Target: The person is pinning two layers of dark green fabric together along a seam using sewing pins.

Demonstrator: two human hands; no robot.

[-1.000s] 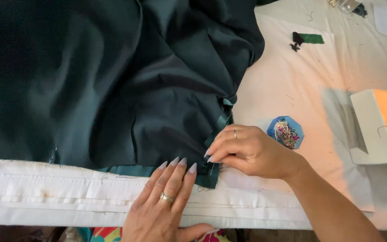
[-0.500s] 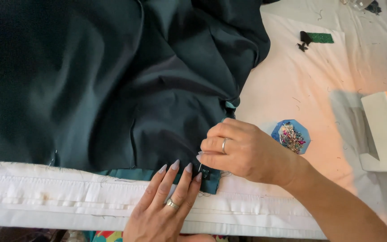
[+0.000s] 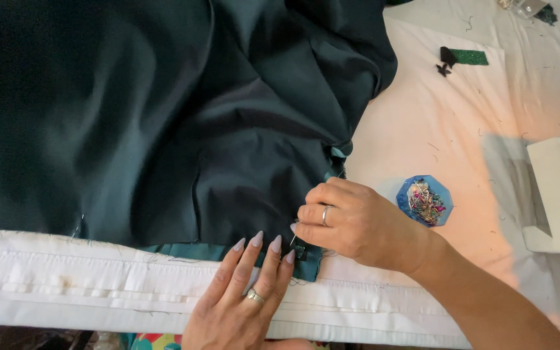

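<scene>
Left hand (image 3: 244,308): bare, long pointed nails in pale lilac-grey polish, one gold ring with a small stone. Right hand (image 3: 358,223): bare, plain silver band. Forearms uncovered; no sleeves visible.

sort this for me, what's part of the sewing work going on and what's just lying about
In use: dark green fabric, its teal hem, a pin pinched by the right hand, the left hand pressing the hem flat, the pin dish.

Lying about: green scrap, black bits, white machine, white cloth.
</scene>
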